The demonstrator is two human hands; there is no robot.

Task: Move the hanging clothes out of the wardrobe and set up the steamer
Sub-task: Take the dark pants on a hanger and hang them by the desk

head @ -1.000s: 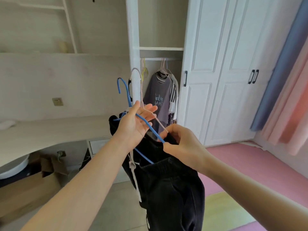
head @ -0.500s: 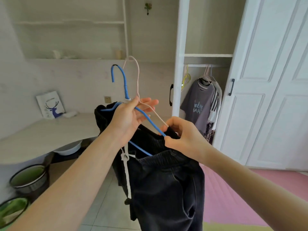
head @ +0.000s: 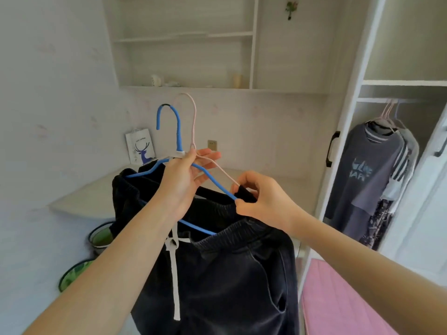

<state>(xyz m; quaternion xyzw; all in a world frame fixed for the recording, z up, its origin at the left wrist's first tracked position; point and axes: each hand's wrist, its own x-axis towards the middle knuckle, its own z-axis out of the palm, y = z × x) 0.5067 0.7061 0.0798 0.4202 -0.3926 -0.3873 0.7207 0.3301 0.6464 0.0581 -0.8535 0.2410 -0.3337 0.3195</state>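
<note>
Left hand [head: 180, 183] grips blue hanger [head: 179, 131] neck; right hand [head: 262, 198] pinches dark trousers [head: 217, 274] at hanger end, clear of wardrobe [head: 338, 131] edge

Soft, even daylight fills the frame, bright without harshness, seemingly from behind or to the right, since the forearms are lit warm and the pale wall [head: 60, 93] at upper left glows washed-out. No hard shadows; only gentle shade inside the wardrobe [head: 399, 112] at right. The dark trousers [head: 217, 274] at lower centre swallow detail, nearly black. Wide-angle bending curves the wardrobe's upright and the shelves [head: 183, 37] at top. The left edge smears into haze, and the lower corners are soft; the centre is reasonably sharp.
</note>
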